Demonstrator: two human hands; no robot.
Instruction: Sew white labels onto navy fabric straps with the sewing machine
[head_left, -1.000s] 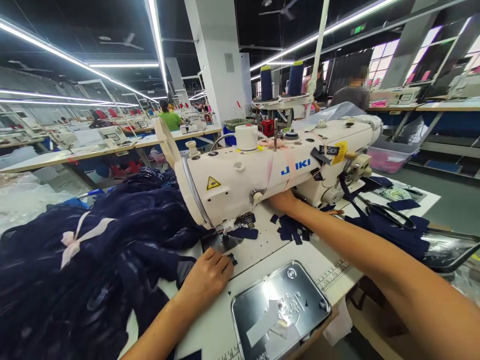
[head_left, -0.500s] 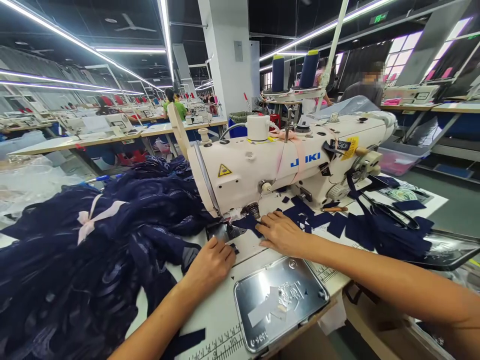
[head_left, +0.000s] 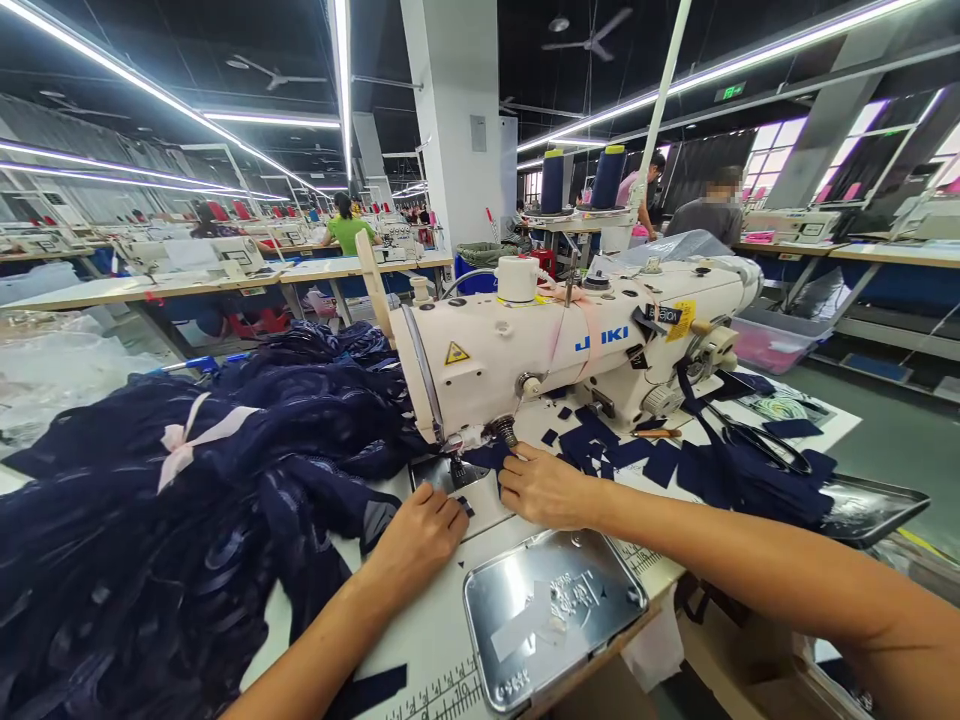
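A white sewing machine (head_left: pixel 495 350) stands before me, its needle area above a dark metal plate (head_left: pixel 431 474). My right hand (head_left: pixel 544 490) is closed at the right of the needle, thumb and fingers pinching a small navy fabric piece (head_left: pixel 489 457) that reaches toward the presser foot. In front of the plate, my left hand (head_left: pixel 424 532) rests low with curled fingers pressed together. A bit of dark material shows beside its fingertips, but what lies under them is hidden. Left of the machine lies a large heap of navy garments (head_left: pixel 187 520), with a pale pink tie (head_left: pixel 180 445) on it.
A shiny metal tin lid (head_left: pixel 555 620) lies at the table's front edge. Navy fabric scraps (head_left: pixel 592 435), black scissors (head_left: pixel 765 440) and a metal tray (head_left: pixel 874 505) are at the right. Two navy thread cones (head_left: pixel 606 180) stand behind the machine. Other people work farther back.
My right hand has moved left, closer to the needle, with the navy piece. My left hand stays in front of the plate. The whole view has shifted slightly.
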